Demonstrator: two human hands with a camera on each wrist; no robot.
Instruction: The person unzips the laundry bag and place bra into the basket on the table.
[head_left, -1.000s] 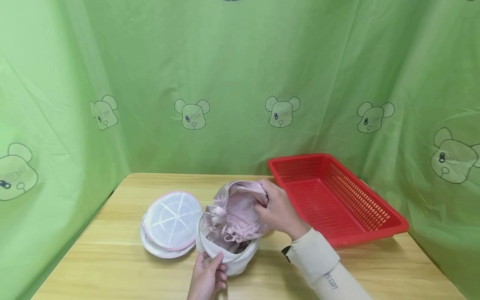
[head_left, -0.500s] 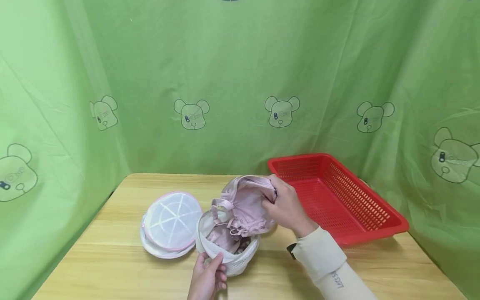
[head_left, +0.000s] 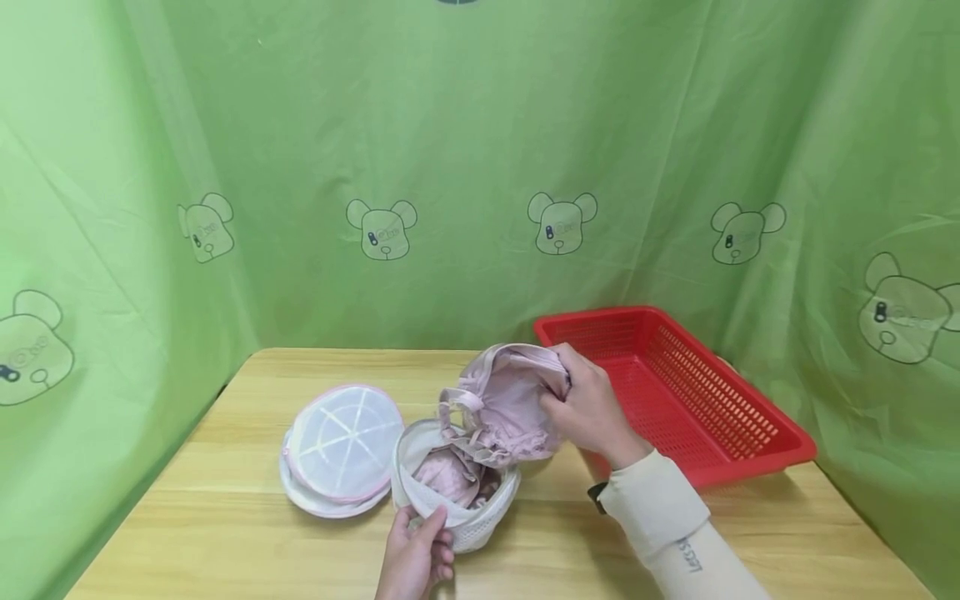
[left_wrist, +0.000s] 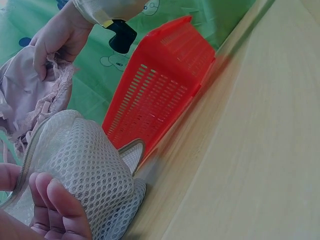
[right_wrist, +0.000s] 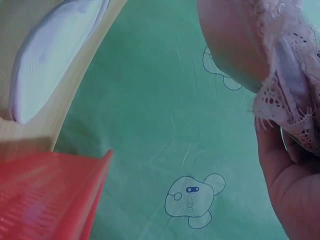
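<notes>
My right hand (head_left: pixel 596 408) grips a pale pink bra (head_left: pixel 517 400) with lace trim, holding it up over the far right of a white mesh laundry bag (head_left: pixel 476 529). A strap of the bra hangs at the bag's mouth. My left hand (head_left: pixel 416 546) pinches the bag's near rim between thumb and fingers. Inside the bag lies more pink fabric (head_left: pixel 446 475), with something brown beside it. In the left wrist view, the honeycomb mesh (left_wrist: pixel 95 165) shows beside the curled left fingers. Lace (right_wrist: pixel 280 100) covers part of the right fingers in the right wrist view.
Left of the bag, a round white mesh bag with pink edging (head_left: pixel 345 446) lies flat on another white one (head_left: pixel 333 508). A red perforated plastic basket (head_left: pixel 675 400) stands at the right of the wooden table (head_left: pixel 225 533). Green curtain (head_left: pixel 465 125) surrounds the table.
My right hand has moved up and to the right, drawing the bra out of the mesh bag and uncovering the pink fabric inside. The left hand stays at the rim.
</notes>
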